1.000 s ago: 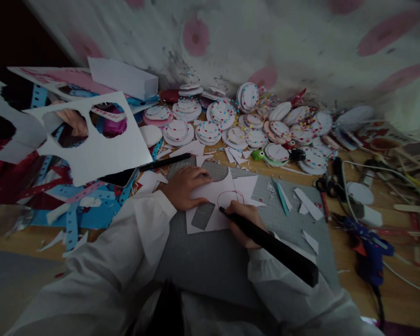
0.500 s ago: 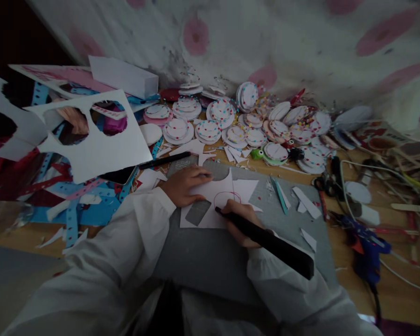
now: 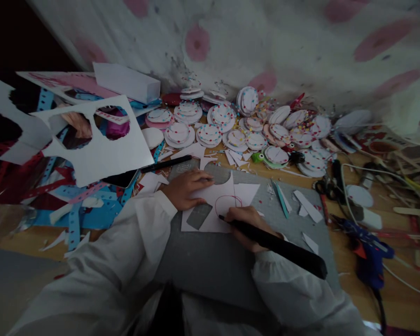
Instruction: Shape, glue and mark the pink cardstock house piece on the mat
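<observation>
A white sheet (image 3: 203,223) with a rectangular cutout lies on the grey cutting mat (image 3: 203,261). On it is a thin red circle (image 3: 227,196), its lower right covered by my fingers. My left hand (image 3: 187,189) rests flat on the sheet's left part, fingers spread. My right hand (image 3: 247,226) grips a thick black pen-shaped tool (image 3: 280,245) whose narrow dark tip meets the circle's lower left line. I cannot tell whether the tip is a blade or a nib.
Round tiered white pieces with coloured dots (image 3: 210,133) crowd the back. A blue glue gun (image 3: 369,256) with cords and scissors (image 3: 325,186) lie right. A teal craft knife (image 3: 281,199) and paper scraps are on the mat. A white board with holes (image 3: 108,158) leans over ribbons on the left.
The black tool's tip has travelled a little down and right along the red circle, my right hand moving with it. My left hand stays on the sheet. The view has shifted slightly.
</observation>
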Tool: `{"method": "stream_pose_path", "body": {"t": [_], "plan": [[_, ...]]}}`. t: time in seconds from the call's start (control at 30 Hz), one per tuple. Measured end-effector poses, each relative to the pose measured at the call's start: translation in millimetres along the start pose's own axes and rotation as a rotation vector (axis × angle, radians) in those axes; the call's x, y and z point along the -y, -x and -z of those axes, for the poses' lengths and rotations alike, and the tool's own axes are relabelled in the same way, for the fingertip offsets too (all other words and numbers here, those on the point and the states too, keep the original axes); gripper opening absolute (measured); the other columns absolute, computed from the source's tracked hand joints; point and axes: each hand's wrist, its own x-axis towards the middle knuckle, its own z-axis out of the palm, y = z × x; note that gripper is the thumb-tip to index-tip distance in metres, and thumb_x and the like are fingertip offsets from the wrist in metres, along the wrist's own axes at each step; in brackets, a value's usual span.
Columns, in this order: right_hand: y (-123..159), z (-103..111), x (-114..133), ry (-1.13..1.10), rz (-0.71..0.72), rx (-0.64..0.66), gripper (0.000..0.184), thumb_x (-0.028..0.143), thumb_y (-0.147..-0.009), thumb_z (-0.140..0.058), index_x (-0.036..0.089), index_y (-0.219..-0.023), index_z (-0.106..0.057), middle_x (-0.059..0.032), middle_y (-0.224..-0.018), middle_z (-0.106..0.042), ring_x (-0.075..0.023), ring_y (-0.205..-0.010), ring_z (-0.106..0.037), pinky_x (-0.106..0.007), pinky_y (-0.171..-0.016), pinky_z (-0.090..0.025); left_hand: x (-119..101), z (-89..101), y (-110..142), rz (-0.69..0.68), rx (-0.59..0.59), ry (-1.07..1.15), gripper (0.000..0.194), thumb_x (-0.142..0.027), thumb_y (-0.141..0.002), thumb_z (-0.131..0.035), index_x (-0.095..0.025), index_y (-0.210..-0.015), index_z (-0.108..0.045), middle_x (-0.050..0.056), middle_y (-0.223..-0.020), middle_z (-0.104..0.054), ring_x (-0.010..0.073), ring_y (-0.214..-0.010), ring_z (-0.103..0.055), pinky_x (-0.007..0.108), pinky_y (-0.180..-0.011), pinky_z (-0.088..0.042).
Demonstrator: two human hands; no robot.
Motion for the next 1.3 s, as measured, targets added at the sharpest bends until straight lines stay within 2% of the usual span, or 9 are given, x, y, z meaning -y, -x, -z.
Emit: {"method": "stream_pose_path", "body": {"t": [0.17,0.37,0.47,0.57,0.63,0.73,0.83,1.2,1.3], "plan": [[2,-7,-4,-0.024,-0.048,-0.104,0.020,0.013,-0.071,-0.049,0.024,-0.088,-0.046,0.0040,-0.066,-0.051,-0.0113,-0.053,-0.046,-0.023,-0.050,-0.033,4,-0.1,2,0.007,0.014,0.004,0.050,-0.046,-0.091,-0.053,-0.020,-0.134,-0.052,0.014,-0.136,-0.056,0.0270,-0.133,-0.046,0.053,-0.113,-0.031],[-11,-23,13,0.030,-0.124,-0.207,0.019,0.016,-0.075,-0.050,0.025,-0.089,-0.043,0.0039,-0.068,-0.052,-0.0121,-0.055,-0.050,-0.023,-0.053,-0.038,-1,6.8,1,0.062,0.003,-0.130,0.033,-0.032,-0.093,-0.050,-0.020,-0.121,-0.062,0.010,-0.136,-0.058,0.0248,-0.134,-0.045,0.052,-0.113,-0.032],[-16,-33,18,0.052,-0.149,-0.254,0.018,0.017,-0.077,-0.049,0.025,-0.092,-0.043,0.0036,-0.069,-0.053,-0.0121,-0.055,-0.051,-0.023,-0.052,-0.039,-14,4.5,-3,0.172,0.009,-0.175,0.037,-0.024,-0.094,-0.042,-0.017,-0.127,-0.058,0.012,-0.139,-0.055,0.0230,-0.133,-0.046,0.052,-0.116,-0.028],[-17,-36,19,0.071,-0.133,-0.266,0.017,0.016,-0.079,-0.049,0.024,-0.093,-0.044,0.0025,-0.070,-0.056,-0.0117,-0.055,-0.052,-0.022,-0.052,-0.040,-29,-3.7,-8,0.317,0.051,-0.263,0.048,-0.023,-0.094,-0.036,-0.008,-0.139,-0.044,0.017,-0.149,-0.040,0.0253,-0.141,-0.034,0.054,-0.117,-0.023],[-17,-34,19,0.104,-0.116,-0.259,0.016,0.016,-0.078,-0.049,0.023,-0.092,-0.046,0.0014,-0.070,-0.058,-0.0120,-0.055,-0.054,-0.022,-0.053,-0.040,-34,-9.2,-11,0.368,0.085,-0.322,0.053,-0.027,-0.096,-0.035,-0.006,-0.144,-0.036,0.018,-0.154,-0.031,0.0263,-0.145,-0.026,0.053,-0.117,-0.020],[-16,-29,18,0.161,-0.065,-0.232,0.015,0.015,-0.075,-0.049,0.023,-0.088,-0.048,0.0008,-0.066,-0.059,-0.0126,-0.053,-0.054,-0.023,-0.052,-0.039,-35,-13.7,-12,0.376,0.099,-0.373,0.054,-0.032,-0.098,-0.032,-0.008,-0.147,-0.032,0.016,-0.156,-0.026,0.0250,-0.146,-0.022,0.051,-0.118,-0.017],[-16,-27,15,0.171,-0.001,-0.197,0.015,0.013,-0.072,-0.048,0.023,-0.084,-0.047,0.0014,-0.061,-0.055,-0.0132,-0.051,-0.052,-0.023,-0.051,-0.036,-33,-14.3,-11,0.375,0.104,-0.391,0.055,-0.033,-0.098,-0.031,-0.008,-0.147,-0.031,0.015,-0.156,-0.026,0.0241,-0.146,-0.022,0.048,-0.119,-0.015],[-14,-14,7,0.136,0.065,0.013,0.014,0.014,-0.064,-0.046,0.024,-0.073,-0.041,0.0032,-0.058,-0.047,-0.0128,-0.050,-0.044,-0.026,-0.051,-0.030,-32,-14.3,-9,0.358,0.102,-0.403,0.054,-0.033,-0.099,-0.030,-0.009,-0.147,-0.031,0.014,-0.157,-0.026,0.0239,-0.146,-0.022,0.048,-0.119,-0.015],[-11,-11,5,0.062,0.044,0.004,0.012,0.014,-0.066,-0.048,0.024,-0.072,-0.043,0.0033,-0.057,-0.047,-0.0131,-0.050,-0.044,-0.026,-0.051,-0.031,-31,-14.6,-9,0.352,0.101,-0.403,0.054,-0.034,-0.099,-0.029,-0.009,-0.147,-0.031,0.014,-0.156,-0.027,0.0239,-0.146,-0.022,0.047,-0.119,-0.016]]}}
